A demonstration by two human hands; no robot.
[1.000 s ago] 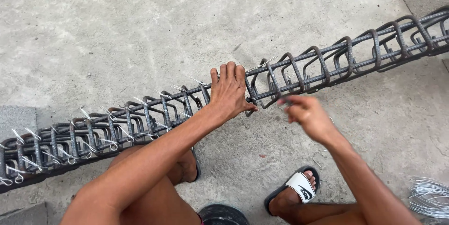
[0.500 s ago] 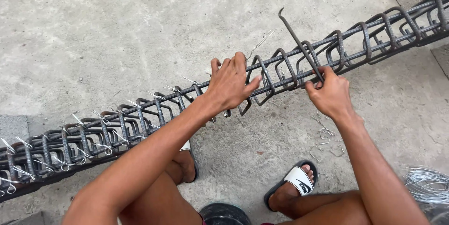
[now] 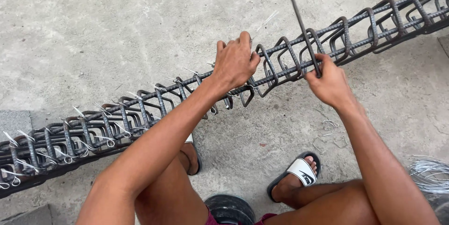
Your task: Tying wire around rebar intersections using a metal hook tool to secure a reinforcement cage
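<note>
Both hands have shifted up: left hand (image 3: 236, 61) fingers clamp the rebar cage (image 3: 140, 117), right hand (image 3: 329, 82) grips the hooked tool (image 3: 304, 31).

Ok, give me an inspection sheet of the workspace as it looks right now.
Surface: bare grey concrete floor, stained.
Job's things: long rebar cage lying diagonally, tie wires on its left part; hooked steel rod standing up from the cage.
Clutter: loose bent wire pieces on the floor; bundle of thin wire at the right edge.
Hands: left hand grips the cage's top bar; right hand holds the rod's lower end.
Cables: nothing seen.
Surroundings: concrete slabs at the corners, sandalled foot, dark round object at the bottom edge.
</note>
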